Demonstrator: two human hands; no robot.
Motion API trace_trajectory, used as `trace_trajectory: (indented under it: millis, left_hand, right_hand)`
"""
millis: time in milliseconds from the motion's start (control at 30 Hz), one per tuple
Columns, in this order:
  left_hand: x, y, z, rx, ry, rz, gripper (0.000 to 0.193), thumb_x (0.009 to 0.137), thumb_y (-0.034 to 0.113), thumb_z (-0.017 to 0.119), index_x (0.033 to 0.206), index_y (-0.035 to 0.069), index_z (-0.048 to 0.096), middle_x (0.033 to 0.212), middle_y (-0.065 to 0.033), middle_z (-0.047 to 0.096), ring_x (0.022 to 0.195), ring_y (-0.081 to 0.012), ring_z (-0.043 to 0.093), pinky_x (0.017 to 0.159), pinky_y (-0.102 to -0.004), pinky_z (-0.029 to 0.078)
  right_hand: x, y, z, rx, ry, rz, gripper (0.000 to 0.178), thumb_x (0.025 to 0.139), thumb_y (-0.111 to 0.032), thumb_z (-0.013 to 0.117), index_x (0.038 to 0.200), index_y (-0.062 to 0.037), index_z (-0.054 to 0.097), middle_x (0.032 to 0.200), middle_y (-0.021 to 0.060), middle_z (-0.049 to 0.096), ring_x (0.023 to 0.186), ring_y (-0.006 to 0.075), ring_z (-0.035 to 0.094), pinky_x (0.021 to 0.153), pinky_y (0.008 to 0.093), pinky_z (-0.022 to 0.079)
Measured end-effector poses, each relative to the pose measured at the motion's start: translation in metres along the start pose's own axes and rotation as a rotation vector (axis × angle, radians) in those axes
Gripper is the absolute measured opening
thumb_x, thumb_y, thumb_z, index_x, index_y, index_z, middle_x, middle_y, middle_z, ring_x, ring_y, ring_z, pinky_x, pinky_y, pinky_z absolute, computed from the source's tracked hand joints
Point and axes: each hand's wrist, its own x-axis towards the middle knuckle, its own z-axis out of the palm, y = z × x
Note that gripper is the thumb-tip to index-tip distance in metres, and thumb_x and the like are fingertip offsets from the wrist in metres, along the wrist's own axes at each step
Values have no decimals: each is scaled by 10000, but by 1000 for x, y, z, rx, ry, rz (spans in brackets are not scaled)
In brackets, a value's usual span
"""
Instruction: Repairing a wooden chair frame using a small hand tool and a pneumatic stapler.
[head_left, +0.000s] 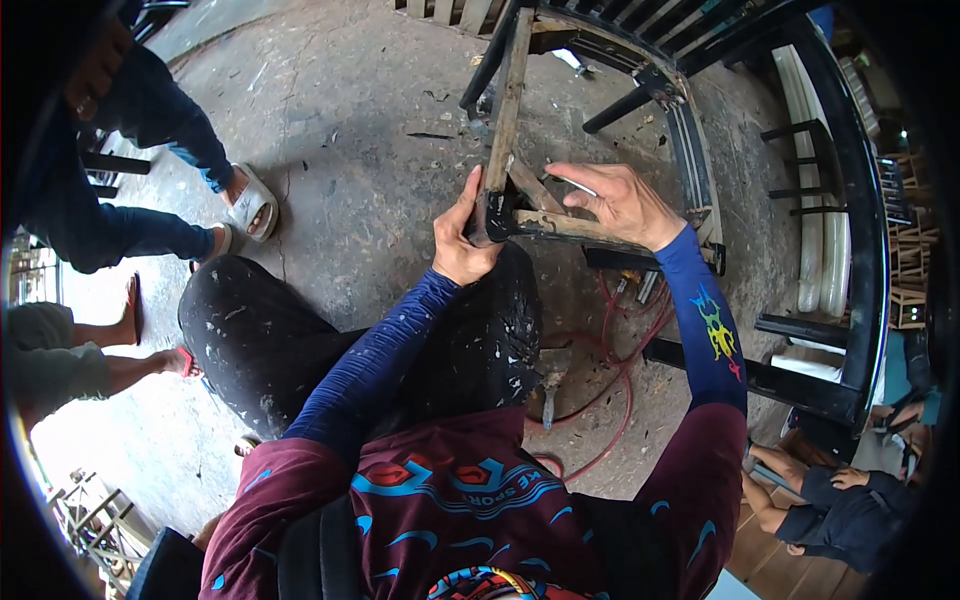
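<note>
A black-painted wooden chair (pixel 683 140) lies tipped over in front of me, with the bare wood of its seat frame (pixel 512 100) turned toward me. My left hand (pixel 465 240) grips the near left corner of that frame, thumb pointing up along its side. Over the near rail (pixel 590 226), my right hand (pixel 625 205) pinches a thin pale stick-like piece (pixel 573 184) between its fingers; its exact kind is too small to tell. A diagonal wood brace (pixel 535 186) fills the corner between my hands.
A red hose (pixel 630 375) coils by my right knee, near a metal-tipped tool (pixel 628 285) and a scraper-like tool (pixel 552 375). Black furniture frames (pixel 870 250) stand at right. People's legs and sandalled feet (pixel 255 205) are at left; another person (pixel 840 515) sits lower right.
</note>
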Motion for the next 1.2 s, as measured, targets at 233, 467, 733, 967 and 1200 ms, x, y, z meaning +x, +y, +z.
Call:
trace_trajectory:
  millis: [233, 467, 733, 967, 1200]
  left_hand:
    - [-9, -17, -2, 79, 65, -36, 872, 676, 75, 707, 1489, -46, 414, 1148, -137, 707, 998, -195, 672, 913, -323, 515]
    - [-14, -32, -2, 317, 84, 38, 771, 658, 78, 718, 1400, 1, 523, 958, -165, 717, 798, -304, 706, 746, -377, 546]
    - [-18, -40, 0, 408, 77, 165, 576, 638, 123, 752, 1186, 6, 619, 810, -109, 651, 698, -242, 614, 712, -370, 521]
    - [-5, -25, 5, 412, 172, 205, 366, 642, 147, 776, 968, 13, 676, 829, -151, 644, 676, -385, 605, 656, -448, 505]
    - [-13, -42, -9, 697, 59, 355, 533, 644, 132, 757, 1144, -4, 630, 999, -149, 677, 892, -339, 646, 875, -404, 509]
  right_hand:
    - [1, -14, 22, -262, 132, 84, 397, 902, -107, 655, 1286, -23, 600, 1172, 181, 676, 999, 379, 672, 819, 449, 560]
    - [-40, -45, 7, -523, 643, 203, 451, 910, -163, 681, 1332, -32, 591, 1396, 164, 585, 1271, 315, 576, 1050, 451, 483]
    - [-164, 65, -72, -307, 634, 1213, 885, 966, -750, 245, 1498, -66, 425, 1460, 252, 498, 1345, 424, 485, 1105, 502, 396]
    - [-155, 110, -31, -302, 561, 1173, 595, 1013, -553, 396, 1284, -57, 582, 1255, 259, 641, 1189, 457, 595, 1019, 543, 458]
    - [-148, 71, -40, -435, 517, 1241, 601, 1020, -538, 403, 1333, -58, 585, 1225, 255, 657, 1149, 442, 619, 985, 526, 478]
